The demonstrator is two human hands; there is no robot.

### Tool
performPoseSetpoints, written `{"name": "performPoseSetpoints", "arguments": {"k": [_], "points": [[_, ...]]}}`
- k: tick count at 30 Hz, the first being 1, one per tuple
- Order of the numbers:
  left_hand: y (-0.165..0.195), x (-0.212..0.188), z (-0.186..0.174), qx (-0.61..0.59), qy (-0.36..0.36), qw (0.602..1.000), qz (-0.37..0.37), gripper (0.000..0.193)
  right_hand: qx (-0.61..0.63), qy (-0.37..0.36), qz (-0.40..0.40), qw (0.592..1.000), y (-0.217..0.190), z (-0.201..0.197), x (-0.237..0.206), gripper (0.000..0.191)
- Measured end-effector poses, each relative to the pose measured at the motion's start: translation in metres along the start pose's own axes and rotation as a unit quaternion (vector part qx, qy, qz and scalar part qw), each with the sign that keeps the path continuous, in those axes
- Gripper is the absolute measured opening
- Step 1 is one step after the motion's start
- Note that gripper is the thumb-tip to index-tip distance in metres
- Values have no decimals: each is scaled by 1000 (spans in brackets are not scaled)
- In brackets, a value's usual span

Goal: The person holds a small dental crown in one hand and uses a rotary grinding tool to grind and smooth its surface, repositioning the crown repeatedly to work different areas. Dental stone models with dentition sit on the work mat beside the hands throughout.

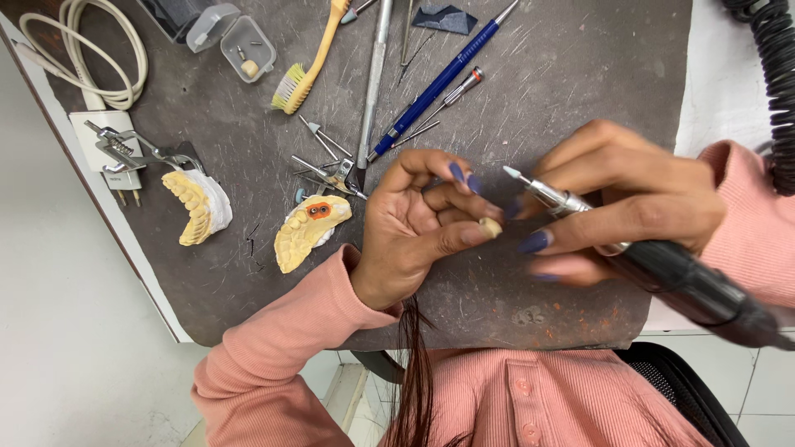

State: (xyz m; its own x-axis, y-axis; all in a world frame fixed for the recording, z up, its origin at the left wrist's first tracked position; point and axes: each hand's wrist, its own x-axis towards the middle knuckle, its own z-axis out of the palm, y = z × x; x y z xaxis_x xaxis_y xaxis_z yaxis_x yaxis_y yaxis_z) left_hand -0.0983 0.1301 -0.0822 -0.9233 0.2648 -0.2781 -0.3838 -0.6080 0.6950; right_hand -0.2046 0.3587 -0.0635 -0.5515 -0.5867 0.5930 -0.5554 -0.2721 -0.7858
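Over the dark counter [530, 99] I'm pinching a small cream tooth piece [490, 227] in my left hand [418, 228], fingers closed on it, tip turned toward 3 o'clock so the tool can reach. My right hand [629, 199] is gripping a rotary handpiece [662, 265] pen-style, fingers wrapped tight, its white point [512, 172] just at 1 o'clock of the piece, apart. Yellow dental casts [308, 232] are lying at 9 o'clock, a blue pen [439, 83] and toothbrush [308, 66] toward 11 to 12.

The black handpiece [704, 290] runs off the right edge, blurred.
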Motion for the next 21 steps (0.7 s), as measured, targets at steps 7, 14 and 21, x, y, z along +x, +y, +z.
{"name": "performPoseSetpoints", "arguments": {"k": [7,14,21], "points": [[1,1,1,-43,26,999,7,65,-50,15,49,997,2,-9,-51,25],[0,0,0,-38,24,999,25,67,43,-9,82,996,4,-5,-23,27],[-4,-3,4,-59,59,996,26,66,60,-79,68,993,1,-4,-28,39]]}}
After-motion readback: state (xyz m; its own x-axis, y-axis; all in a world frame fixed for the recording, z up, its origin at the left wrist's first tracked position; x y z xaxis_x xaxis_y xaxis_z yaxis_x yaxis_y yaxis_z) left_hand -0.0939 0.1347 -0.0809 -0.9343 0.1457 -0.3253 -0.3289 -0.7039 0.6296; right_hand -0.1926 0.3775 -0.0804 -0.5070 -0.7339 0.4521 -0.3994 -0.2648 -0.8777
